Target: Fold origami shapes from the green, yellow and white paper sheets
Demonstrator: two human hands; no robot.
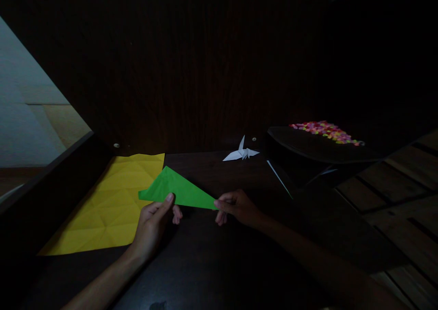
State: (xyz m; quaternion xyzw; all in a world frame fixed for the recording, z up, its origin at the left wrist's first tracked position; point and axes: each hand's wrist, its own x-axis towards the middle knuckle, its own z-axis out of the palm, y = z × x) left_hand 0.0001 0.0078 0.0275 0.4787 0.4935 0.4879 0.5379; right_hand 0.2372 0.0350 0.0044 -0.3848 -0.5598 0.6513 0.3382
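A folded green paper, shaped like a long triangle, is held a little above the dark desk. My left hand pinches its lower left edge with the thumb on top. My right hand pinches the pointed right tip. Under and to the left of the green paper lies a creased yellow paper sheet, flat on the desk.
A small white paper crane stands at the back of the desk by the dark wooden wall. To the right, a dark tray holds several small colourful pieces. A wooden floor shows at far right.
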